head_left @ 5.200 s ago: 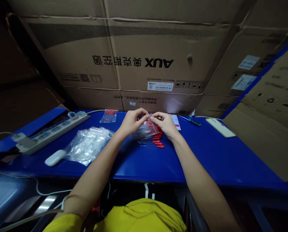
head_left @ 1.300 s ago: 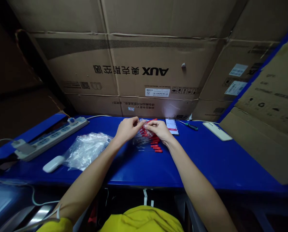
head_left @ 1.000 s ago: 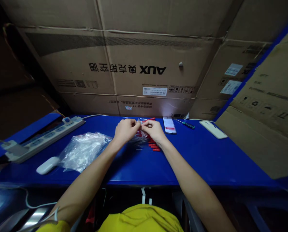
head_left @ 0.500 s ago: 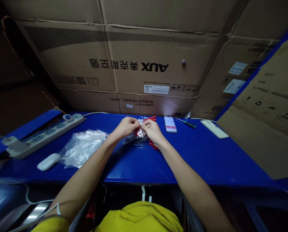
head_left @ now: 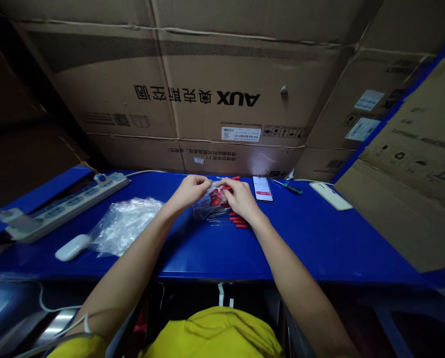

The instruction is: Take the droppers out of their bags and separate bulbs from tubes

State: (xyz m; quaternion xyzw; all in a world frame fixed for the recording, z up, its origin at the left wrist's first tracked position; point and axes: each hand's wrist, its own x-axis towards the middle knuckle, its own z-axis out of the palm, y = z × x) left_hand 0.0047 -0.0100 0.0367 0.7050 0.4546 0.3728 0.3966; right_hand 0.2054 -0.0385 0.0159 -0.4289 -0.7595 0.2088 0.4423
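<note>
A clear plastic bag [head_left: 204, 205] with red pieces inside is between my hands at the far middle of the blue table. My left hand [head_left: 192, 192] pinches the bag's upper left edge between thumb and fingertips. On the other side my right hand [head_left: 241, 198] has its fingers bent over the bag's right edge, closed on the film close to the red pieces. Several thin tools with red handles [head_left: 240, 222] lie under and beside the right hand, their slim shafts pointing left. Their exact kind is too small to tell.
Left of my hands lies a pile of clear plastic bags [head_left: 127, 226], touching a white mouse [head_left: 73, 247]. A power strip [head_left: 69, 206] runs along the left. To the right are a lit phone [head_left: 263, 189], a green screwdriver [head_left: 292, 189] and a white phone-shaped object [head_left: 330, 196]. Cardboard [head_left: 192, 59] walls the back.
My hands have drawn slightly apart, the left one moving a little left. The bag's red contents show more between them, and the right hand's fingers have shifted over the bag.
</note>
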